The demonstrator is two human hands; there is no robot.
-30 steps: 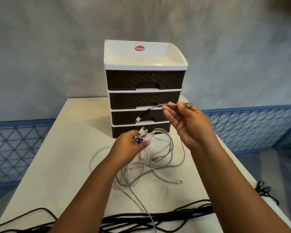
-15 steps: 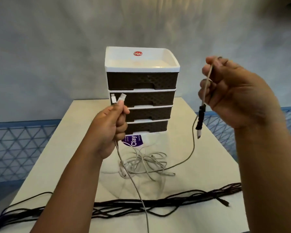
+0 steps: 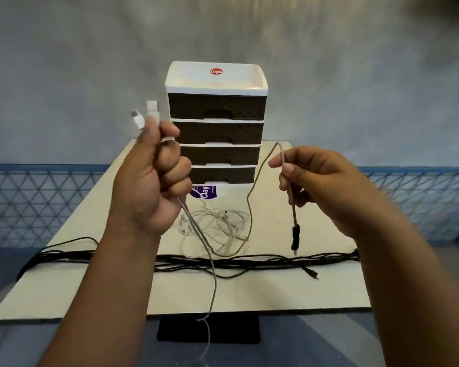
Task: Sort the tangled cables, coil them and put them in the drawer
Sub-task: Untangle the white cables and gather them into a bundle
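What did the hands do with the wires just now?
The left hand lifted two white plugs up from the table. The right hand took hold of a grey cable, pulled it up and aside, then came lower. The drawer unit, white tangle and black cables stayed put.
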